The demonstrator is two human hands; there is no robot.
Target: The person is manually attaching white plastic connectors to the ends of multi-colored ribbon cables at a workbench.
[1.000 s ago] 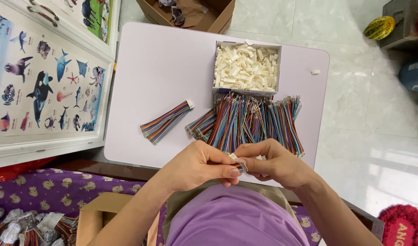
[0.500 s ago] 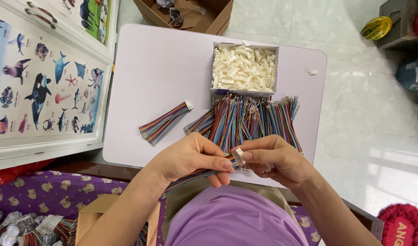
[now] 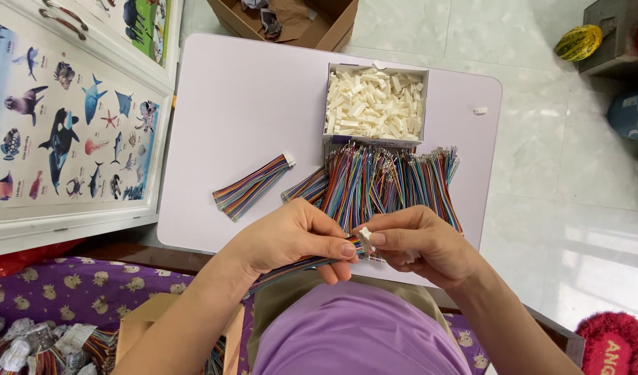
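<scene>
Multicoloured ribbon cable pinched in left hand; right hand fingers clamp white connector at table's near edge.

You had a pale lilac table filling the middle of the frame. On it sat a box of white plastic connectors at upper centre, a spread of multicoloured ribbon wires just below, one separate ribbon cable to their left, and a lone white connector at upper right.
</scene>
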